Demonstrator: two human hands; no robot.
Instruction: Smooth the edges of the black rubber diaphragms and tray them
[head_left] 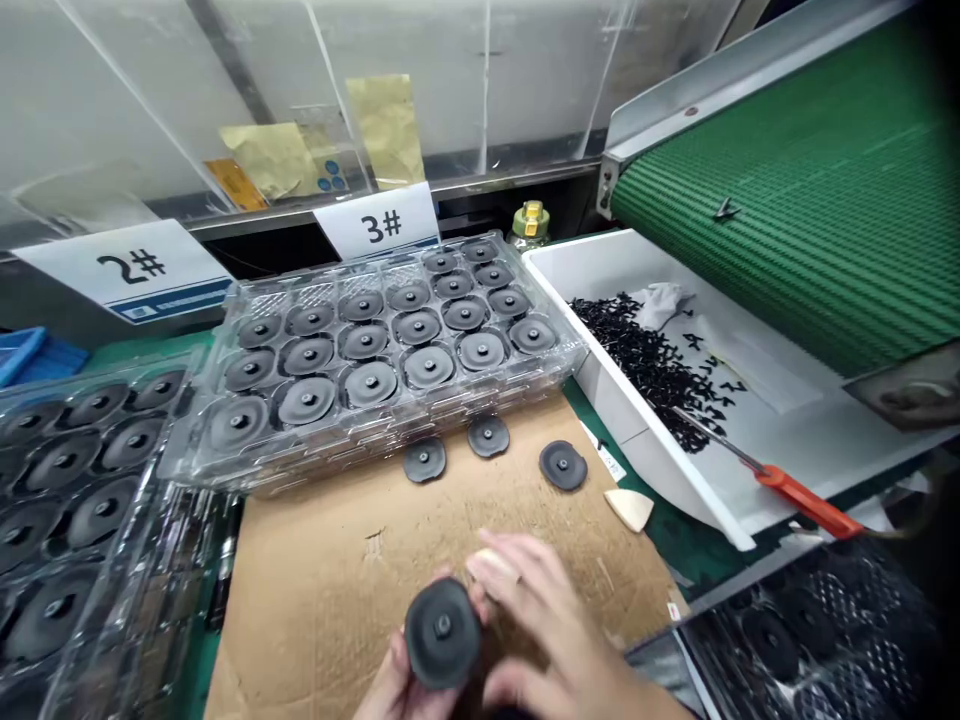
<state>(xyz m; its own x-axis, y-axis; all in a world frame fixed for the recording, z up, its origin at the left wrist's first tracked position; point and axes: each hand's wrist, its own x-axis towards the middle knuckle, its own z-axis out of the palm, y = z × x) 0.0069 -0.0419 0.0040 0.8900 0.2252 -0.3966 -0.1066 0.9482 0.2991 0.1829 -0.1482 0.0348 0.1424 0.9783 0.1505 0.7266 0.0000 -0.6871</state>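
In my left hand [409,685] is a dark rubber disc [442,635] with a small stud at its centre, gripped by the edge, stud side up. My right hand [544,620] hovers just right of the disc, blurred by motion. Its fingers are stretched and the thumb stands apart, with nothing visible between them. A pale cover, like a finger cot, seems to sit on one of its fingertips. Beyond the hands, three similar discs lie on the brown cardboard [322,560]: a left disc [424,460], a middle disc [489,436] and a right disc [562,466].
Stacked clear trays [375,420] of discs stand behind the cardboard, with another tray stack [97,510] at left. The white bin [645,450] holds small black parts [660,360] and an orange-handled tool [806,500]. A green conveyor [795,190] slopes above. A cream wedge [630,508] lies nearby.
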